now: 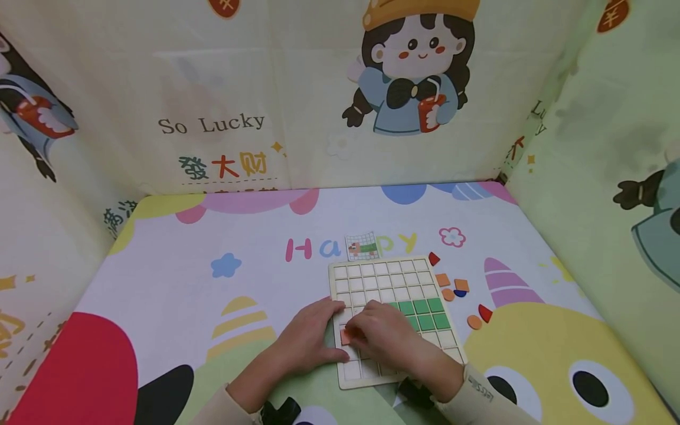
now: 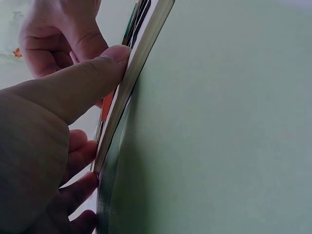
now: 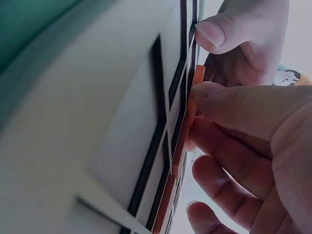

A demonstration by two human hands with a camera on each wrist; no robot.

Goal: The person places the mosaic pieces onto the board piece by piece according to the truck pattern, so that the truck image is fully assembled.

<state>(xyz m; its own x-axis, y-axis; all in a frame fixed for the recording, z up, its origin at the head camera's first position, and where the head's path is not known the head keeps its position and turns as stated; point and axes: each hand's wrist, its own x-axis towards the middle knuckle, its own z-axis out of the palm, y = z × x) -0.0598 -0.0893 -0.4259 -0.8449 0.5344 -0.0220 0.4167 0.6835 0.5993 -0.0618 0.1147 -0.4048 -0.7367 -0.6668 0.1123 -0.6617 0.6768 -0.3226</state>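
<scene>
A pale wooden grid board lies on the table, with several green square tiles in its cells. My left hand lies along the board's left edge, its thumb and fingertips spread and touching that edge. Over the board's left part, my right hand pinches a small orange tile between thumb and index finger. This tile stands tilted against the board in the right wrist view, and its full shape is hidden. More orange pieces lie in cells close by. An orange-red tile shows beside the right fingertips.
Right of the board lie loose pieces: orange squares, orange discs, red wedges and a dark blue half-round. A small picture card touches the board's far edge. Printed cloth walls rise behind and at both sides.
</scene>
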